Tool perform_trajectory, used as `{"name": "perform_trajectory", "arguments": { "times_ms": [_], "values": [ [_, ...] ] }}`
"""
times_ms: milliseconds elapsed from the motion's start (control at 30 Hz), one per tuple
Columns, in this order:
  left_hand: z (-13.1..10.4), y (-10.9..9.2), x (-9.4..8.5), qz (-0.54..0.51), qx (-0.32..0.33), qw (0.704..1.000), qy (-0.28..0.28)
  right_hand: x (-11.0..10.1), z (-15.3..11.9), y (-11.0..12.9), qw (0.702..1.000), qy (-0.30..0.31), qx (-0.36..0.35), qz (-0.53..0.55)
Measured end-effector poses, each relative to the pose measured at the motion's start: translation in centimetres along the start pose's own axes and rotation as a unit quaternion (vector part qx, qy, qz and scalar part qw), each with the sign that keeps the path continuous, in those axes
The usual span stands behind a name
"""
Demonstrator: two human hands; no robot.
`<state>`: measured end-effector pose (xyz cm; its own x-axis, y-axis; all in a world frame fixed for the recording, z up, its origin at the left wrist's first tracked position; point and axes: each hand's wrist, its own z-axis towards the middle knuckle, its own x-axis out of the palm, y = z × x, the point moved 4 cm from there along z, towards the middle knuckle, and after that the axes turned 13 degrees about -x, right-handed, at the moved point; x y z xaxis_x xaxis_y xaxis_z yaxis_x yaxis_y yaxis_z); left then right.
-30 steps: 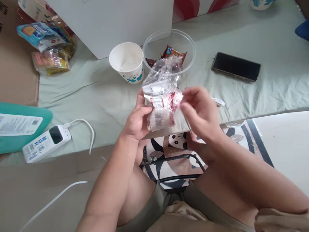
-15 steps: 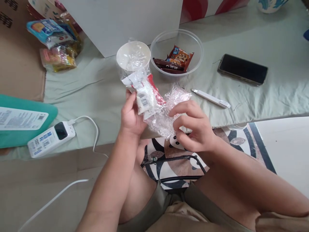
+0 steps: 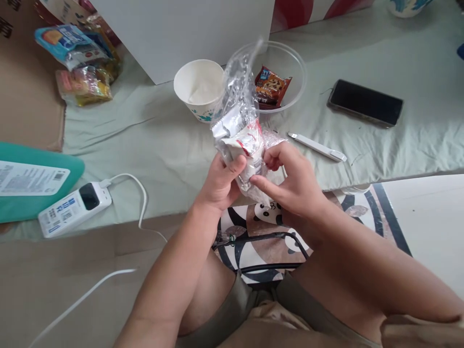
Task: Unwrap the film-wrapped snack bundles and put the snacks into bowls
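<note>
A clear plastic bag (image 3: 239, 82) holds small white and red packets (image 3: 250, 145) over the cloth's front edge. My left hand (image 3: 223, 181) grips the bag from the left, its thumb across the packets. On the other side, my right hand (image 3: 290, 181) has thumb and fingers on the plastic. Behind the bag, a white paper cup (image 3: 199, 87) with a blue-green pattern stands upright. The bag's top partly covers a clear round bowl (image 3: 299, 82) with an orange-brown snack packet (image 3: 271, 87) in it. Crinkled plastic shows beside my right fingers.
A white cutter (image 3: 317, 146) and a black phone (image 3: 366, 103) lie on the right. At left are a white power bank (image 3: 74, 210) with a cable, a green container (image 3: 36, 181) and snack packs (image 3: 83, 63). A large white box (image 3: 192, 34) stands behind the cup.
My left hand has moved right with the packets, and the bag now rises upright, away from the cup and partly before the bowl. My right hand has closed in on the bag.
</note>
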<state>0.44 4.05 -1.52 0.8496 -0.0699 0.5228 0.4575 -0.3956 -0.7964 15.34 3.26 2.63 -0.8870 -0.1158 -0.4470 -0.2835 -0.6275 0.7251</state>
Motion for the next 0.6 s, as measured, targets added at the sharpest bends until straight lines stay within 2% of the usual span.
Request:
{"name": "perform_trajectory", "arguments": {
  "times_ms": [167, 267, 333, 400, 500, 600],
  "values": [
    [-0.1, -0.2, -0.6, 0.012, -0.039, 0.999, -0.013, -0.4, 0.2, -0.4, 0.993, 0.007, 0.086, 0.075],
    [-0.4, -0.8, -1.2, -0.009, -0.057, 0.997, -0.048, -1.4, -0.2, -1.7, 0.979, -0.058, 0.164, 0.101],
    [-0.5, -1.0, -1.4, -0.021, -0.058, 0.996, -0.063, -2.0, -0.5, -2.7, 0.975, -0.088, 0.196, 0.055],
    [-0.4, -0.9, -1.4, -0.031, -0.068, 0.995, -0.07, -2.6, -0.5, -3.3, 0.978, -0.08, 0.191, -0.029],
    [-0.2, -0.3, -1.4, -0.042, -0.069, 0.992, -0.095, -3.4, -0.1, -2.4, 0.98, -0.087, 0.124, -0.13],
    [0.0, 0.1, -1.0, -0.035, -0.053, 0.993, -0.099, -3.5, 0.5, -0.5, 0.988, -0.096, 0.087, -0.089]
  ]
}}
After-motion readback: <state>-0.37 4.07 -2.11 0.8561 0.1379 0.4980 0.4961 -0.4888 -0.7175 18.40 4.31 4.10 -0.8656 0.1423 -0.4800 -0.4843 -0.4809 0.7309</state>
